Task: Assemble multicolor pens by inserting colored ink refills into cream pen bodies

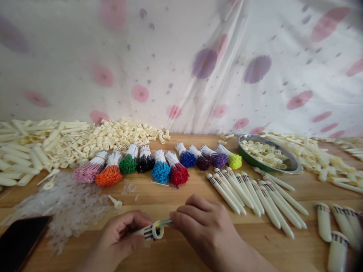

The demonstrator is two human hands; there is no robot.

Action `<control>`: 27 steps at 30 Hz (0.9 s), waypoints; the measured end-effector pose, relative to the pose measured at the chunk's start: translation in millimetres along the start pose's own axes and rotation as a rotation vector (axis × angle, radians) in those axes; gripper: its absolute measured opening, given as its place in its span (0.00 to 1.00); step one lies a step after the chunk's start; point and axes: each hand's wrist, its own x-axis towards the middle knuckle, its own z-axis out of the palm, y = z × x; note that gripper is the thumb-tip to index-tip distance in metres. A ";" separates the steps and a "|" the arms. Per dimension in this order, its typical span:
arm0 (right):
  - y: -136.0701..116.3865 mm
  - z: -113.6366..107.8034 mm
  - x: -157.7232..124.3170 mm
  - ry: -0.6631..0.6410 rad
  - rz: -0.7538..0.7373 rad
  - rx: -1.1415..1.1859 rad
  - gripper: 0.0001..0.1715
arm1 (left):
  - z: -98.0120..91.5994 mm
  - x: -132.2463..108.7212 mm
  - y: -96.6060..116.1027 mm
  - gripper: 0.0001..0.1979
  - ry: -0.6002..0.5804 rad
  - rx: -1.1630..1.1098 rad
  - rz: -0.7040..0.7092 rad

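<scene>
My left hand (126, 234) is closed around a cream multicolour pen barrel (149, 231) with slots in its side. The open end of the barrel faces right, and coloured pieces show inside it. At that opening, my right hand (201, 226) pinches a thin light-blue refill (165, 222) between thumb and fingertips. The refill's tip reaches the rim; how far it goes in I cannot tell. Beyond my hands stand bundles of refills, among them a light-blue bundle (161, 168) and a red bundle (178, 170). One loose purple-tipped refill (164, 184) lies in front of them.
Assembled multicolour pens (255, 192) lie in a row at right. Behind them sits a green-sided metal dish (292, 166) of slotted parts. Cream plastic parts (113, 136) are heaped back left, above clear small pieces (70, 204). A phone (24, 241) lies front left.
</scene>
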 end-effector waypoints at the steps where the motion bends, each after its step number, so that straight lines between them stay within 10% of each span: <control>1: -0.5 0.6 0.3 0.011 0.018 0.009 0.12 | 0.4 -0.1 0.5 0.05 0.006 0.010 0.020; 13: -5.4 6.4 -0.8 0.067 0.099 0.054 0.12 | 8.7 -6.4 2.8 0.07 0.193 0.342 0.311; 27: -7.3 -1.1 -4.8 0.090 -0.175 -0.230 0.20 | 4.8 -9.2 3.8 0.10 0.321 0.737 0.750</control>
